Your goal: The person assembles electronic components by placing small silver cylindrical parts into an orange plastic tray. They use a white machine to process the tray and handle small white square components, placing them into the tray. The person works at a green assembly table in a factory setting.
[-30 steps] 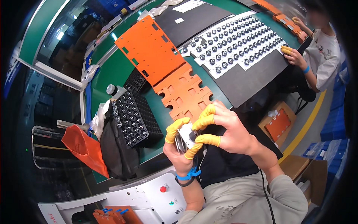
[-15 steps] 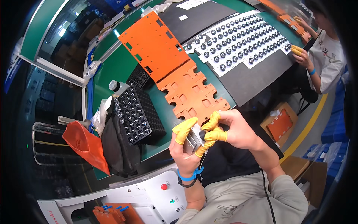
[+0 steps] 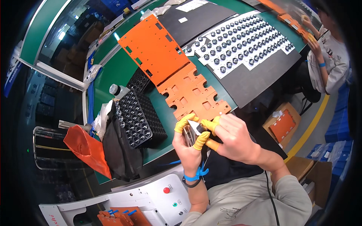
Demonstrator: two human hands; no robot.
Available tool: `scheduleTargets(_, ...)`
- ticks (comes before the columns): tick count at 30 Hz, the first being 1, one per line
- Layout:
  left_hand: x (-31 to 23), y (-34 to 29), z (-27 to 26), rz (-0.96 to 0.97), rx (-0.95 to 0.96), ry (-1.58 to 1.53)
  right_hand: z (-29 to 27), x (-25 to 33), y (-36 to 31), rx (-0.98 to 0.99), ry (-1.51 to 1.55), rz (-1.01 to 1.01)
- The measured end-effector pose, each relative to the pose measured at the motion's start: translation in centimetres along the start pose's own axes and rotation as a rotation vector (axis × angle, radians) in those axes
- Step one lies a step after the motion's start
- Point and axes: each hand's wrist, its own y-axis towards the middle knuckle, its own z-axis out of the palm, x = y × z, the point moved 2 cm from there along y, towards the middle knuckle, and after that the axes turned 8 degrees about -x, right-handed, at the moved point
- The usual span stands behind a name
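Observation:
My left hand (image 3: 184, 150) is closed around a small stack of flat metal plates with a white plate (image 3: 193, 125) on its face, held above the table's near edge. A black round part (image 3: 200, 130) sits against the white plate. My right hand (image 3: 235, 137) is closed at that part, its fingertips pinching from the right; they partly hide it. Both hands wear yellow finger covers, and a blue band circles my left wrist. Just beyond them lies an orange cut-out plate (image 3: 196, 89), joined edge to edge with a larger orange plate (image 3: 154, 51).
Black trays (image 3: 137, 120) of round parts stand at left, beside a bottle (image 3: 117, 89), a black bag (image 3: 122, 150) and an orange bag (image 3: 85, 145). White panels (image 3: 241, 47) with rows of black round parts lie on a dark mat (image 3: 256, 84). A co-worker's hand (image 3: 315, 44) works at far right.
The stack has turned, so its white face shows more. My right hand's fingers have shifted around the black part. The co-worker's near hand has moved from the white panels toward orange pieces.

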Motion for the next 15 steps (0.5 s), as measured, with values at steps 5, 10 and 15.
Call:
scheduleTargets(5,0.5,0.1,1.1,-0.025,-0.081,0.048,1.1,-1.2,-0.2,-0.131,-0.143,-0.033)
scheduleTargets(10,0.2,2.2,0.4,0.017,-0.009,0.186,1.9,-4.5,2.2,-0.066,-0.103,0.007)
scheduleTargets(15,2.7,3.5,-0.4,-0.118,-0.102,0.122,2.7,-10.5,8.9,0.146,-0.233,0.344)
